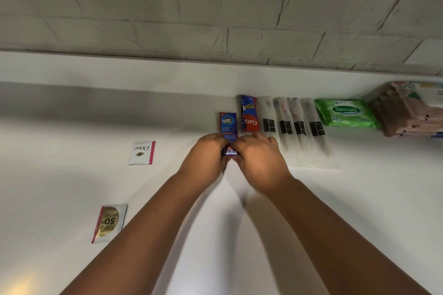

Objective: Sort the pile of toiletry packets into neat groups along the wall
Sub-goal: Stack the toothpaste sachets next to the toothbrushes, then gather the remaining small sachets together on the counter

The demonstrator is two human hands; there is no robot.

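Nearest, well back and to the left of the fingers, a gold-and-white sachet [109,223] lies alone on the white table [359,211], and further up on that same side a white Dove sachet [142,153] lies by itself too; these two are not yet grouped, so the sorting looks mostly done but unfinished. At the centre, the left hand [206,154] and right hand [257,154] meet, fingers curled in from both sides and pinching a small blue-and-red toothpaste sachet [230,151], of which only a barcoded strip shows between the fingertips. Just beyond the fingers, touching or nearly so, lies a matching blue sachet [228,124], with a Colgate sachet [249,112] beside it to the right. Further right of the fingers runs a row of clear toothbrush sleeves [291,120], then a green Sanicare wipes pack [345,112] and a stack of patterned tissue packs [407,110], all lined up near the brick wall [215,12].
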